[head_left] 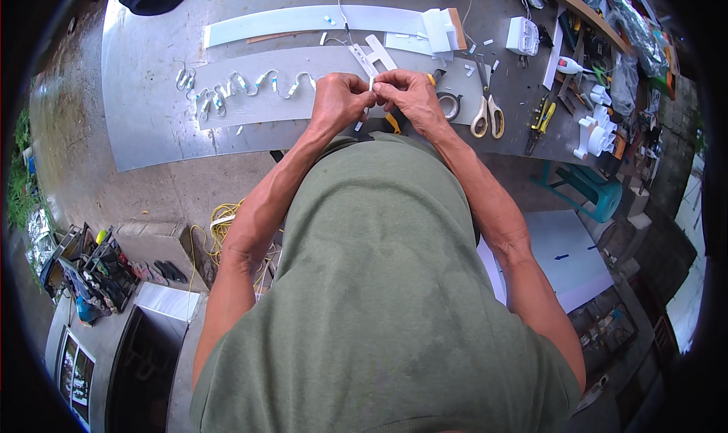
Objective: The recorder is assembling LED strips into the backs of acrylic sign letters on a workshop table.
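My left hand (340, 101) and my right hand (412, 99) meet over the near edge of the workbench. Both are closed, with thumbs and fingertips pinching a thin white piece (371, 86) whose exact kind I cannot make out. Just beyond the fingers lies a white cut-out shape with a crossbar (379, 51). To the left, a looping string of small white LED modules (235, 84) trails over a grey sheet. A dark roll of tape (449, 105) and scissors with cream handles (486, 119) rest right of my right hand. A yellow-and-black tool (393, 122) is partly hidden below it.
A long white curved strip (303, 23) lies across the back of the bench (144, 92). Yellow-handled pliers (542, 120), white cut-outs (597, 133) and a white adapter-like box (522, 36) are at the right. A green stool (599, 194) stands below the bench's right side.
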A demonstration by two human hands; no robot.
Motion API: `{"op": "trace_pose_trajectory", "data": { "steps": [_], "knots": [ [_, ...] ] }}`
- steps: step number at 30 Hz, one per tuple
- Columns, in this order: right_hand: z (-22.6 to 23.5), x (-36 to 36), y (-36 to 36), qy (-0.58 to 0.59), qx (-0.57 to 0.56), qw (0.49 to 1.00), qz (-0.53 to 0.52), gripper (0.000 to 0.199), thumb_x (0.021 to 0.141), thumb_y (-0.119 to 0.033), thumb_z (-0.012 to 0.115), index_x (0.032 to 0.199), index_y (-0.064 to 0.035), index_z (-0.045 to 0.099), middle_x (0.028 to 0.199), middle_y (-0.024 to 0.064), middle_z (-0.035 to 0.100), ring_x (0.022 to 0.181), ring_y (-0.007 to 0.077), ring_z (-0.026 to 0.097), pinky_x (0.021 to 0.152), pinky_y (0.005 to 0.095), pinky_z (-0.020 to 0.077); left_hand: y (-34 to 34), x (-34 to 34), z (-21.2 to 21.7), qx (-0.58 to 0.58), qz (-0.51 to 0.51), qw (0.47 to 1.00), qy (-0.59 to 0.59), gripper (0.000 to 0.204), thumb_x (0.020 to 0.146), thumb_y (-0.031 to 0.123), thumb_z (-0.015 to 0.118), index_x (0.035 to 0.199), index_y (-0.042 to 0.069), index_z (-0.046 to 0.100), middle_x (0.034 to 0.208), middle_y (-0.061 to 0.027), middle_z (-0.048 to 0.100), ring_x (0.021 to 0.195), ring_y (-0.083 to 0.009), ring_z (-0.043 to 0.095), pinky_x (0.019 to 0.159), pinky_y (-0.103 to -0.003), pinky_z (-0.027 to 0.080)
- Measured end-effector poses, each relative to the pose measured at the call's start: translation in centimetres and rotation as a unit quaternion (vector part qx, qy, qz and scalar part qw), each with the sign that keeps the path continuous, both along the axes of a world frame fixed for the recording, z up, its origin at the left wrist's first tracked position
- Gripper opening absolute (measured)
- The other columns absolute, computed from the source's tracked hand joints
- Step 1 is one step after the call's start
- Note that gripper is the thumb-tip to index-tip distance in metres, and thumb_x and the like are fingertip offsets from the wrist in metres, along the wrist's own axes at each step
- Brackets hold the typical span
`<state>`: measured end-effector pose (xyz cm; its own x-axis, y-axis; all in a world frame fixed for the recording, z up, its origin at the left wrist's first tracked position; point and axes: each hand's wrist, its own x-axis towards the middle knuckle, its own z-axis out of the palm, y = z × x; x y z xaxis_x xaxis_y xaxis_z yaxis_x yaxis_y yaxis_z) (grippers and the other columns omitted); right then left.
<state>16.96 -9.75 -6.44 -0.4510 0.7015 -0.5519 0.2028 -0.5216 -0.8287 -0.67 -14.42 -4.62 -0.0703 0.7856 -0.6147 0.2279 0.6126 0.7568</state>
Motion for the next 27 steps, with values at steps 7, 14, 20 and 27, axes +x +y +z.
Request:
{"op": "trace_pose_trajectory", "data": {
  "steps": [7,14,20,27],
  "knots": [
    [0.4,0.2,0.3,-0.014,0.02,1.0,0.003,0.023,0.092,-0.014,0.071,0.107,0.0034,0.073,0.086,0.0076,0.073,0.072,0.0129,0.071,0.06,0.0247,0.0558,-0.6,-0.6,-0.9,0.019,0.011,0.992,-0.125,0.022,0.092,0.012,0.074,0.103,-0.007,0.074,0.086,-0.0103,0.075,0.056,-0.0079,0.062,0.05,-0.023,0.05],
    [0.7,0.1,0.0,-0.039,0.058,0.997,0.023,0.024,0.094,-0.015,0.07,0.108,0.0033,0.074,0.088,0.0099,0.075,0.075,0.0142,0.073,0.064,0.0252,0.0586,-0.4,-0.4,-0.6,0.001,0.027,0.995,-0.093,0.02,0.092,0.013,0.073,0.098,-0.006,0.074,0.081,-0.0099,0.075,0.054,-0.0084,0.062,0.047,-0.023,0.049],
    [0.9,-0.3,-0.1,-0.074,0.077,0.993,0.043,0.023,0.093,-0.015,0.07,0.106,0.0025,0.076,0.085,0.0102,0.076,0.071,0.0135,0.073,0.064,0.0257,0.0596,-0.6,0.1,-0.7,0.072,-0.014,0.997,0.023,0.019,0.09,0.012,0.072,0.092,-0.007,0.075,0.073,-0.0112,0.073,0.053,-0.0113,0.066,0.047,-0.027,0.052],
    [0.7,-0.3,-0.1,-0.09,0.094,0.99,0.062,0.023,0.092,-0.016,0.07,0.105,0.0026,0.076,0.083,0.0101,0.076,0.07,0.0132,0.072,0.065,0.0259,0.0598,-0.8,0.1,-1.6,0.136,-0.065,0.983,0.106,0.018,0.088,0.012,0.071,0.09,-0.006,0.075,0.066,-0.0124,0.071,0.051,-0.0154,0.068,0.049,-0.03,0.055]
  ]
}}
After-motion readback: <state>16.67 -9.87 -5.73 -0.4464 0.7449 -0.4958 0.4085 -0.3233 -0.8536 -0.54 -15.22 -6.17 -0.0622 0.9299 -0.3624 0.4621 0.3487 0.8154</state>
